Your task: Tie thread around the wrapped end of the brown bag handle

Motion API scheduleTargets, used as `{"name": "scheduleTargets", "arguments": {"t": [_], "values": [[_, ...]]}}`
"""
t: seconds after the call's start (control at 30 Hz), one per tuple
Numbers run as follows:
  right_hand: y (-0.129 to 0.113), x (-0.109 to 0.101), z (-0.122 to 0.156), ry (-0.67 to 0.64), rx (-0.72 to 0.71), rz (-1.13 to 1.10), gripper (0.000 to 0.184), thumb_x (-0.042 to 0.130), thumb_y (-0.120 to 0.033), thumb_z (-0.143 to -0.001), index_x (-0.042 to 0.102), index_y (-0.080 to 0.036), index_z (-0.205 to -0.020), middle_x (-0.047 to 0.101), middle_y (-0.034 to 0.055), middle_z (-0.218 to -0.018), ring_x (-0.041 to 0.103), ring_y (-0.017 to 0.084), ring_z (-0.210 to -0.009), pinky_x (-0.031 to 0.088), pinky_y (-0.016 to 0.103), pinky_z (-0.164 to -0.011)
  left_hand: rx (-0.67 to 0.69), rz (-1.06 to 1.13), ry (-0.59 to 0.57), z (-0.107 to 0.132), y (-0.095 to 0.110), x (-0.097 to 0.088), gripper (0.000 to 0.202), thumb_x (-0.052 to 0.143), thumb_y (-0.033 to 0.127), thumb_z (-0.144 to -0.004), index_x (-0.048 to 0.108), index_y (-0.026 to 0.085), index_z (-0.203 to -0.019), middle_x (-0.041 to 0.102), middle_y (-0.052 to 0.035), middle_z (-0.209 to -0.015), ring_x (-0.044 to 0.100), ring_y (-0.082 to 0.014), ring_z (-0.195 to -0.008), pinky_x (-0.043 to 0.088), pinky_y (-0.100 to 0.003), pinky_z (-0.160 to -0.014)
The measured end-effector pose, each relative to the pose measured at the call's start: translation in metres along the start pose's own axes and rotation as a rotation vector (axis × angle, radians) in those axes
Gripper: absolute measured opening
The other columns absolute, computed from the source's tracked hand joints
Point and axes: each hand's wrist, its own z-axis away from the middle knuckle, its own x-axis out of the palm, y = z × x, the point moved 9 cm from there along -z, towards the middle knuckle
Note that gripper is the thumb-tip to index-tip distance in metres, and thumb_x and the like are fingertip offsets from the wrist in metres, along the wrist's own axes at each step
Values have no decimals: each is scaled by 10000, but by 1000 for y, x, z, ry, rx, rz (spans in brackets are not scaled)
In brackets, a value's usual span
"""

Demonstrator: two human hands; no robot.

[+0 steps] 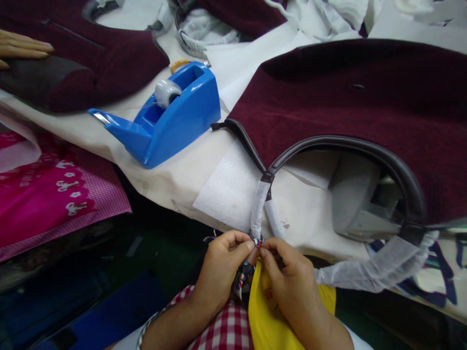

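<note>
My left hand (228, 260) pinches a multicoloured patterned scarf (245, 274), close against a handle wrapped in white protective sheet (259, 206). On the other side of the same spot, the thumb and finger of my right hand (292, 272) are closed on the scarf too. Its short ends hang below and beside my fingers. The handle belongs to a maroon ribbed-fabric bag (350, 97) with dark brown trim, lying on the table. Another wrapped stretch of handle (375, 267) curves to the right. What lies between my fingertips is partly hidden.
A blue tape dispenser (182, 116) stands left of the bag on the pale-covered table (175, 194). Another person's hand (22, 48) rests on a second maroon bag (120, 63). Pink printed fabric (54, 194) is at left; yellow cloth (264, 311) hangs at my lap.
</note>
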Motion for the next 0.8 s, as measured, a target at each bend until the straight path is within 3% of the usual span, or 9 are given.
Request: {"name": "scheduleTargets", "arguments": {"t": [0.53,0.8], "values": [[-19,3,12,135,-275,338,197,348,-219,-923,521,-170,-844,587,27,-658,560,152,-574,374,254,-540,-42,122,-63,3,-7,9,161,629,268,-704,531,149,-750,543,37,-567,473,-55,-506,352,-186,-514],[-25,-4,12,169,-347,345,186,345,-217,-932,506,-160,-857,589,25,-644,555,131,-545,381,234,-519,-28,108,-68,5,-3,9,129,628,201,-686,554,149,-777,578,26,-600,516,-75,-556,384,-206,-568]]}}
